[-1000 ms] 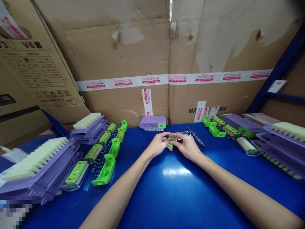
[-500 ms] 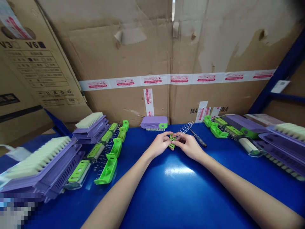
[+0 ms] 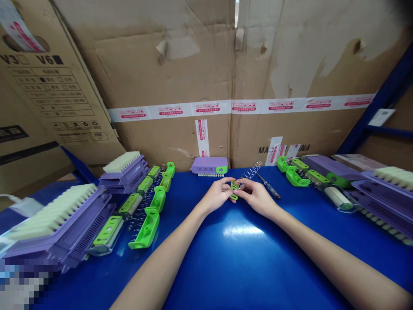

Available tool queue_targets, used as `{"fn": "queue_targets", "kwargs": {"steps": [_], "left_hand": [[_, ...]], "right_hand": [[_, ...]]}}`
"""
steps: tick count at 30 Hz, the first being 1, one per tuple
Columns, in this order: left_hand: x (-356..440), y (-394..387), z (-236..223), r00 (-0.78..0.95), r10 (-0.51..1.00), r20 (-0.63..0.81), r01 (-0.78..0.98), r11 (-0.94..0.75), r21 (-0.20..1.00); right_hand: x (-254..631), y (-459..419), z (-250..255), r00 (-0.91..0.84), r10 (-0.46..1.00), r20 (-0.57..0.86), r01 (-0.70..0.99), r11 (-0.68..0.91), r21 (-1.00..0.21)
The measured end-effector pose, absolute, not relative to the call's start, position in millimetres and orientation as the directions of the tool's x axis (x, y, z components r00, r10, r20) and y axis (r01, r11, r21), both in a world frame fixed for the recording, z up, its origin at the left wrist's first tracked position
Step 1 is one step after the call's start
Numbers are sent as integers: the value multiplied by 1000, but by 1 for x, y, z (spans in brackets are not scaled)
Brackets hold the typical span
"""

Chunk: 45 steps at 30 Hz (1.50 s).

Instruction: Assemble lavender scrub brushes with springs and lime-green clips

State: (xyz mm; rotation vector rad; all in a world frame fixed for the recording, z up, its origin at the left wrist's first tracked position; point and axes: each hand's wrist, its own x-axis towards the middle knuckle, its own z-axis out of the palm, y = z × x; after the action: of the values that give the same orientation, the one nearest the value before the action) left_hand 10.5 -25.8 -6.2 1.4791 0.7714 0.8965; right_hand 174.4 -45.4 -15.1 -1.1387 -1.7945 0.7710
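My left hand (image 3: 215, 194) pinches a small green slotted plastic piece (image 3: 234, 190) above the blue table. From the other side, my right hand (image 3: 258, 197) closes its fingers on a thin metal coil spring (image 3: 252, 172), and its thumb touches the green piece. The spring's free end sticks up to the right, past the knuckles. Where spring and green piece meet is partly covered by fingers, so I cannot tell if they are joined. Just right of my right hand lies a screwdriver (image 3: 270, 188). Behind my hands sits a purple brush (image 3: 209, 165) with a green end, bristles down.
At left are stacked purple brush parts (image 3: 74, 215), green-topped clear cases (image 3: 108, 234), more springs (image 3: 138, 221) and several bright green end caps (image 3: 149, 228). Similar purple parts (image 3: 371, 189) and green caps (image 3: 295, 177) lie at right. Cardboard (image 3: 180, 77) walls the back of the table (image 3: 206, 267).
The green piece has turned slightly between my fingers, and the spring's free end has shifted a little. Both hands keep nearly the same place.
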Motion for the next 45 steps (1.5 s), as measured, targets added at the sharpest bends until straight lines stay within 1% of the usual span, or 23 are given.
{"fn": "queue_targets", "kwargs": {"steps": [9, 17, 30, 45], "left_hand": [[11, -26, -5, 477, 876, 77, -13, -80, 997], [11, -25, -8, 490, 867, 93, -32, -88, 996], [13, -28, -5, 459, 886, 68, 20, -86, 996], [13, -28, -5, 457, 887, 73, 31, -98, 995]], "right_hand": [[174, -47, -15, -216, 917, 336, 412, 398, -820], [174, -49, -13, -243, 909, 338, 445, 414, -794], [173, -51, -11, -245, 909, 337, 472, 415, -778], [173, -50, -13, -236, 916, 325, 469, 400, -787]]}}
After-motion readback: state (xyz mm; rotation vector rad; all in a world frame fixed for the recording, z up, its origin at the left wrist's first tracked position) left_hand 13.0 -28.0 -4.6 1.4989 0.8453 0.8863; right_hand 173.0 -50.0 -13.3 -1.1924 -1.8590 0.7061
